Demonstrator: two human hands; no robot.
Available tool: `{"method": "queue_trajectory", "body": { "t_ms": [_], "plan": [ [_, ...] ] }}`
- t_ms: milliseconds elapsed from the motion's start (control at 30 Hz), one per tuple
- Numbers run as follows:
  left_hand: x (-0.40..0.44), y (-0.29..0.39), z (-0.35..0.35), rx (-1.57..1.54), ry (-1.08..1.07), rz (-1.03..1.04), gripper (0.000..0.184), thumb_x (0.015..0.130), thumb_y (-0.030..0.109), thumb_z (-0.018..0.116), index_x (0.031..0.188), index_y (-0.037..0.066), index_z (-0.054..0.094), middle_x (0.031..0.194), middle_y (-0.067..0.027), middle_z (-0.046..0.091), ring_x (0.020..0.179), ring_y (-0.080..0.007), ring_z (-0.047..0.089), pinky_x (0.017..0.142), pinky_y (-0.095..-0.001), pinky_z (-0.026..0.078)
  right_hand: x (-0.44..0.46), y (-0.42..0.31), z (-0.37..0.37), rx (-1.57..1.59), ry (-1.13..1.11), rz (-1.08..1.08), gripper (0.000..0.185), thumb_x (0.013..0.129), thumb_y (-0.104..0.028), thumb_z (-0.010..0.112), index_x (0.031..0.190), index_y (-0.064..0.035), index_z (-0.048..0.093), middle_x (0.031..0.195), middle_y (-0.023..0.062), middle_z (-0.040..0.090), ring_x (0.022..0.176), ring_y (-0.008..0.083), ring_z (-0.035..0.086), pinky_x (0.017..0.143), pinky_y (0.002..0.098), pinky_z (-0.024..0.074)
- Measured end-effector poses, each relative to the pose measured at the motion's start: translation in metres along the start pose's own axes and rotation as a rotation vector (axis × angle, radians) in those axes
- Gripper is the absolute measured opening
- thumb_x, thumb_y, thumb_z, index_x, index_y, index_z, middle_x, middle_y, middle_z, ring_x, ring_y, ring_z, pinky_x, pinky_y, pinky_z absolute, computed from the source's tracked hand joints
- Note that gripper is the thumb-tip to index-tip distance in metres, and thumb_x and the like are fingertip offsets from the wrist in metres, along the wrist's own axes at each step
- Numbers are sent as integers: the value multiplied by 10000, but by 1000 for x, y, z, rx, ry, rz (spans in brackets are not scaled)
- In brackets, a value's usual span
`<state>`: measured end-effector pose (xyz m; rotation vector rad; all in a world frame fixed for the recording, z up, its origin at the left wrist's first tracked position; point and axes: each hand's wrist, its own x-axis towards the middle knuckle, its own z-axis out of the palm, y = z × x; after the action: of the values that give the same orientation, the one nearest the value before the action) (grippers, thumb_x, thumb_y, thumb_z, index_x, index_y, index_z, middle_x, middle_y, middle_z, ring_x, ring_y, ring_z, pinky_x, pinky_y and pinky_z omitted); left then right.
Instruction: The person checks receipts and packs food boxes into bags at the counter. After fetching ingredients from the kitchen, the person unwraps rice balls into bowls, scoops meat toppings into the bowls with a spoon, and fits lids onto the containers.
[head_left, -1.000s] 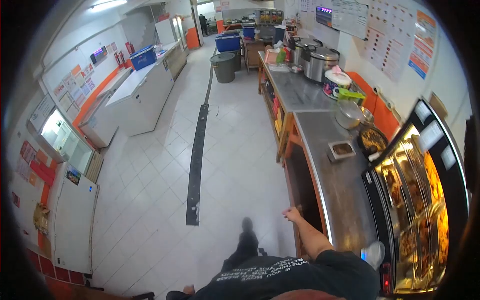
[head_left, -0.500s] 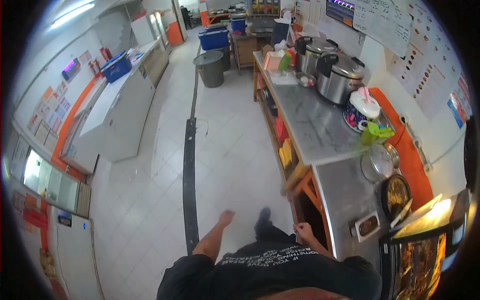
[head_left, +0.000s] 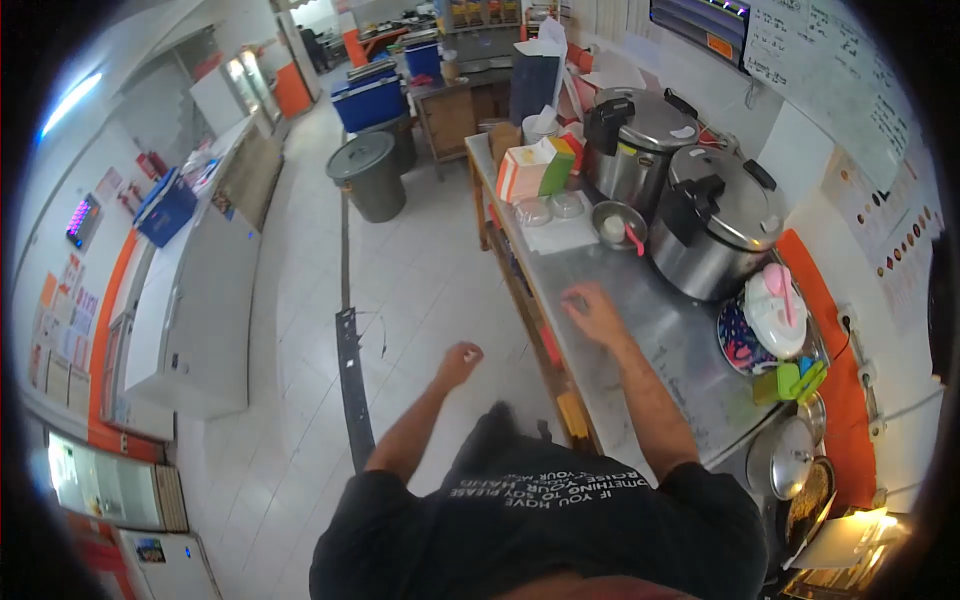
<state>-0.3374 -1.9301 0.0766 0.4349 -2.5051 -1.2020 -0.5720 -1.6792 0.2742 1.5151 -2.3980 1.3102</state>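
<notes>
My left hand [head_left: 460,364] hangs over the tiled floor, its fingers loosely curled with a gap and nothing visible in them. My right hand [head_left: 594,314] reaches above the steel-topped table [head_left: 645,365], fingers half bent and apart, holding nothing that I can see. Beyond it a small metal bowl [head_left: 618,222] has a red-handled utensil [head_left: 634,240] in it. Two clear plastic lids or bowls [head_left: 535,210] lie on a white sheet [head_left: 560,236] close by. To the right of the bowl stand two large steel pressure cookers [head_left: 718,225].
An orange-and-white box [head_left: 525,175] is at the table's far end. A patterned pot with a white lid [head_left: 775,308], green containers [head_left: 785,382] and a steel lid [head_left: 782,455] line the right. A grey bin [head_left: 368,178] stands ahead. White freezers [head_left: 200,320] run along the left.
I have moved forward along the table. My right hand has risen from beside my body to above the tabletop. My left hand has also moved forward and up.
</notes>
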Motion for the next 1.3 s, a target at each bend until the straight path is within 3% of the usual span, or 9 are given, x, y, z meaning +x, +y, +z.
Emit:
{"method": "queue_trajectory", "body": {
  "t_ms": [133,233,500,633,833,900,1033,1133,1300],
  "plan": [
    [231,-29,-67,239,86,221,210,837,235,681,960,65,666,984,-127,661,972,-320,593,855,-424,471,184,69,11,-311,82,-82,251,755,-183,697,981,-79,666,1120,116,601,1156,336,482,977,441,397],
    [394,12,-104,380,51,146,283,831,244,679,1050,69,641,1066,-97,648,1066,-310,557,929,-450,424,322,115,14,-523,237,-78,354,740,-177,711,1084,-122,651,1280,122,503,1232,334,410,1028,450,355],
    [730,-6,-66,606,108,584,352,823,211,625,1165,127,613,1298,-12,536,1251,-217,427,1009,-538,331,600,266,61,-987,104,-159,282,806,-167,587,1065,-124,689,1327,64,525,1362,334,317,1107,538,220],
    [784,-8,-52,789,-39,692,347,831,224,612,1176,195,618,1220,27,591,1201,-197,482,1032,-586,272,624,282,47,-1167,-262,-30,239,811,-198,587,1005,-142,714,1293,56,553,1342,314,346,1109,560,199],
    [822,12,-74,455,-224,747,452,827,214,670,1264,226,553,1143,-2,647,1018,-203,629,1036,-566,264,547,234,34,-688,98,53,198,769,-189,678,948,-105,672,1215,71,563,1296,321,382,1082,521,278],
    [834,4,-69,509,-538,680,459,851,215,651,1292,203,523,1115,-82,651,984,-243,648,1019,-545,319,512,216,35,-487,172,169,244,734,-138,737,947,-74,636,1202,83,565,1279,343,397,1062,487,326],
    [860,-10,-61,488,-599,811,445,878,226,622,1304,168,507,1011,-131,671,963,-274,644,954,-503,417,445,193,44,-281,340,280,255,729,-78,755,945,-48,623,1146,107,599,1217,364,467,1021,466,378],
    [858,0,-68,299,-377,929,368,893,239,603,1243,135,556,922,-150,673,922,-309,641,890,-456,477,416,185,46,-190,391,417,261,735,-74,767,950,-35,624,1126,115,623,1190,347,495,1017,452,382],
    [861,-13,-64,439,-771,932,253,868,195,601,1085,70,636,970,-159,655,941,-323,626,864,-429,488,422,183,43,-188,522,434,266,734,-63,770,951,-37,619,1060,123,649,1145,341,534,997,442,393]
  ]
}}
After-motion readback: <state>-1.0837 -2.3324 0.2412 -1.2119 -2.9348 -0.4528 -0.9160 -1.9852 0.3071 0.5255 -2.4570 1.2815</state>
